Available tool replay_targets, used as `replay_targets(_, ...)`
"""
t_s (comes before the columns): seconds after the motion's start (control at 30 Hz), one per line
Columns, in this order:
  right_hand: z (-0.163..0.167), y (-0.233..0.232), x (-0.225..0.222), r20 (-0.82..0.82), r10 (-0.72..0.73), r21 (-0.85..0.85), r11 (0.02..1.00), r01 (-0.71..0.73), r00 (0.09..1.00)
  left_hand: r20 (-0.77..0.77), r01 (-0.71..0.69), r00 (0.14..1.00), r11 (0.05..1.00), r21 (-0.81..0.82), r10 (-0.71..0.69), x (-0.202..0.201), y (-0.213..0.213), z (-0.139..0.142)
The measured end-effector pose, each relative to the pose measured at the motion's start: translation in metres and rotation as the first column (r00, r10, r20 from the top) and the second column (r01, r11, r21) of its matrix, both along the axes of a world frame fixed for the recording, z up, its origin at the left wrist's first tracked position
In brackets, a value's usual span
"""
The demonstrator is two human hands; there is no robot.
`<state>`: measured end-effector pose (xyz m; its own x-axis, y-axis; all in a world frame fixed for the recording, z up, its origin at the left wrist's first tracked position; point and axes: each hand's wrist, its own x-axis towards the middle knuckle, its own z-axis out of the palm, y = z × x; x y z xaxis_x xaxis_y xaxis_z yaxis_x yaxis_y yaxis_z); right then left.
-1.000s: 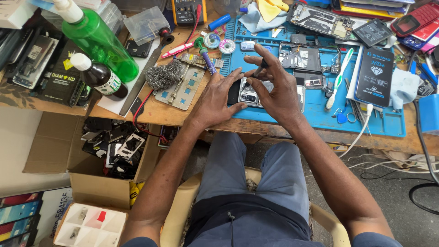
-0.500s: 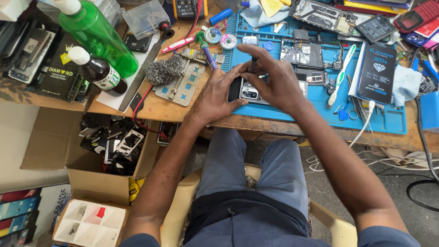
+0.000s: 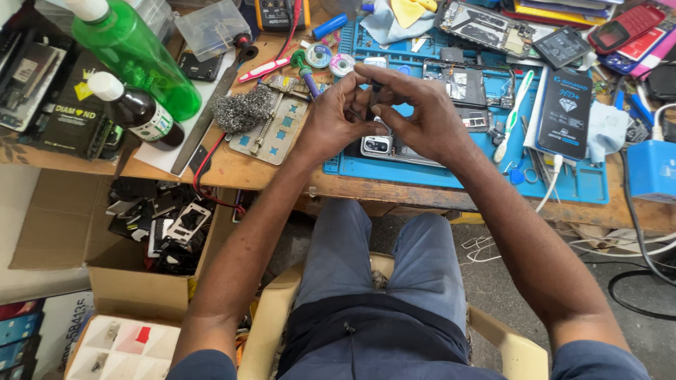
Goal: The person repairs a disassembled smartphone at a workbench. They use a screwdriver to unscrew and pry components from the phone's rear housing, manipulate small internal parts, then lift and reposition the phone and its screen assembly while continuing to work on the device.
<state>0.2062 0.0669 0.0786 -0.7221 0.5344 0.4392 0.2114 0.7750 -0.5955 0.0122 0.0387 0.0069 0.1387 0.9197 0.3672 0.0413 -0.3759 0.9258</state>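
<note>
A green spray bottle [image 3: 137, 60] and a dark bottle [image 3: 141, 116] with a white label lie at the worktop's [image 3: 232, 169] left; a black flat package [image 3: 567, 112] rests on the blue mat [image 3: 451, 172]. The left hand [image 3: 338, 116] and right hand [image 3: 415, 116] pinch together a small dark part [image 3: 373, 88], mostly hidden by fingers, above a silver phone [image 3: 380, 146].

Bare forearms, short sleeves

The person wore dark blue short sleeves, a dark shirt and grey-blue trousers (slightly faded).
</note>
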Motion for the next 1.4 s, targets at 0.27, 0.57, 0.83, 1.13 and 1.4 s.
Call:
replay_targets(0.27,-0.004,-0.003,-0.002,-0.055,-0.037,0.018,0.999,0.038,0.998,0.126,0.070,0.990,0.995,-0.069,-0.061,0.002,-0.001,-0.001)
replay_targets(0.57,-0.011,-0.003,-0.002,-0.105,-0.029,0.053,0.998,0.035,0.994,0.086,0.090,0.993,0.994,-0.060,-0.084,-0.001,0.001,-0.002)
replay_targets(0.83,-0.022,-0.006,-0.003,-0.136,-0.062,0.022,0.998,0.066,0.989,0.140,0.196,0.974,0.975,-0.108,-0.181,-0.005,0.000,-0.001)
replay_targets(1.13,-0.026,-0.009,-0.002,-0.133,-0.107,0.017,0.994,0.110,0.985,0.105,0.158,0.985,0.967,-0.201,-0.139,-0.005,0.001,0.006)
replay_targets(1.4,-0.032,-0.008,0.001,-0.141,-0.107,0.052,0.992,0.115,0.984,0.154,0.276,0.956,0.944,-0.183,-0.249,-0.008,0.005,0.001)
